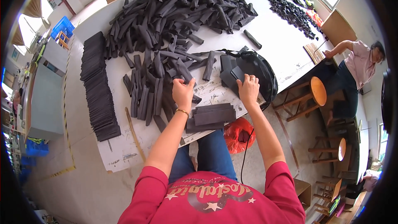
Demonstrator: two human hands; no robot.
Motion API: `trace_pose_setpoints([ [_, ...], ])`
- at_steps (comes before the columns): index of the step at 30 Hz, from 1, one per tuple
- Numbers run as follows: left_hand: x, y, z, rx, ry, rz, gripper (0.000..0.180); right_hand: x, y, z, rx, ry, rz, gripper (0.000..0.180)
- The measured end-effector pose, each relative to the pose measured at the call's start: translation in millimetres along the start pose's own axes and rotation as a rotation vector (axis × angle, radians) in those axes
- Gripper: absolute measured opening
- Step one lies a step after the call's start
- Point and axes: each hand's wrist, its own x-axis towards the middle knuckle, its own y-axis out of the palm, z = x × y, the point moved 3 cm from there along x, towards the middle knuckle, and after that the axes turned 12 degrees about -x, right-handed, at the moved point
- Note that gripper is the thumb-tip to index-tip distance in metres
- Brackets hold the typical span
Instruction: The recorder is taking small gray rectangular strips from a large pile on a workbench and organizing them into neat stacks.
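Near the front of the white table, my left hand (183, 94) is closed round the lower end of a dark rolled fabric tube (183, 69). To the right, my right hand (248, 89) pinches the edge of a flat black piece (237, 74). That piece lies with other flat black pieces (227, 64) against a black bag-like object (259, 72), whose kind I cannot make out. Between my forearms sits a small stack of flat dark pieces (213, 115) at the table edge. Loose dark tubes (151, 87) lie left of and beyond my left hand.
A big heap of dark tubes (174, 10) covers the far table (286, 54). At left runs a long row of stacked dark pieces (97, 87). Small black scraps (292, 14) lie far right. A red plastic bag (238, 137) hangs below the edge. Wooden stools (318, 91) and a co-worker (354, 70) are at right.
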Motion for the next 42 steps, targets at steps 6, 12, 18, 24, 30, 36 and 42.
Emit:
trace_pose_setpoints([
  [6, 9, 16, 18, -0.146, 0.133, -0.138, 0.025, 10, 33, 1, -0.442, -0.199, 0.191, 0.026],
  [12, 9, -15, 36, -0.265, 0.175, -0.151, 0.022, -2, 38, 21, -0.504, -0.323, 0.003, 0.014],
  [18, -15, -39, 36, -0.863, -0.246, -0.015, 0.012, -11, 25, 18, -0.368, -0.288, 0.023, 0.013],
  [24, -38, -67, 28, -1.206, -0.412, 0.048, 0.020, -18, 22, 13, -0.252, -0.320, -0.084, 0.012],
  [30, -50, -89, 18, -1.441, -0.539, 0.175, 0.035, -12, 19, 0, -0.185, -0.310, 0.085, 0.018],
  [36, -58, -111, 14, -1.386, -0.545, 0.233, 0.034, -9, 0, -8, 0.213, -0.303, -0.119, 0.012],
  [42, -63, -117, -2, -1.434, -0.455, 0.359, 0.028, 9, -85, 18, 0.855, 0.153, -0.063, 0.032],
])
